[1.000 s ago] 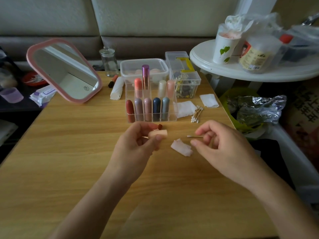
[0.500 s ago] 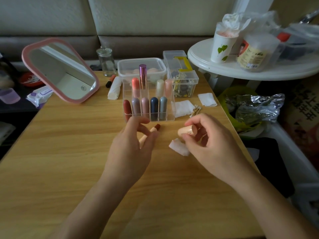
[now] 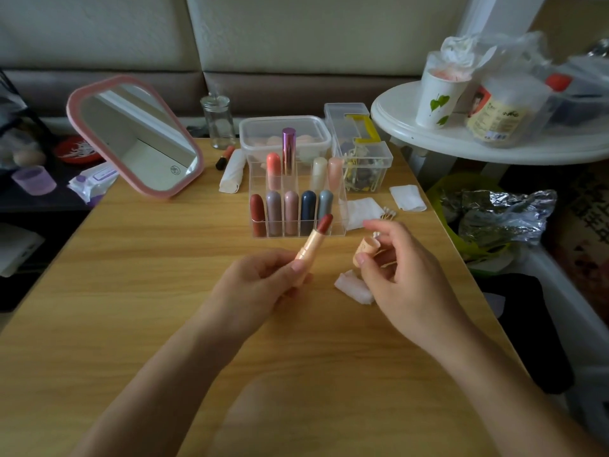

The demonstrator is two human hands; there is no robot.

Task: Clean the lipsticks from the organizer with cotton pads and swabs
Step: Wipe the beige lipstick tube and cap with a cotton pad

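My left hand [image 3: 260, 288] grips a peach-coloured lipstick [image 3: 311, 244], tilted up to the right with its red bullet bared. My right hand [image 3: 398, 278] pinches the lipstick's peach cap [image 3: 365, 253], and a cotton swab lies along its fingers. A used cotton pad [image 3: 352, 287] lies crumpled on the table under the right hand. Behind the hands stands the clear organizer [image 3: 342, 206] with several capped lipsticks in two rows. Clean cotton pads [image 3: 364, 211] and a small heap of swabs [image 3: 389, 213] lie to its right.
A pink-framed mirror [image 3: 135, 136] leans at the back left. A glass jar [image 3: 219, 122], a lidded plastic box [image 3: 285, 133] and a clear case [image 3: 362, 153] stand behind the organizer. The white round table [image 3: 461, 143] with cups and a foil-filled bin [image 3: 494, 219] are on the right.
The cap has come off the lipstick into my right hand, which earlier held only the swab. My left hand has tilted the lipstick up, red tip bared.
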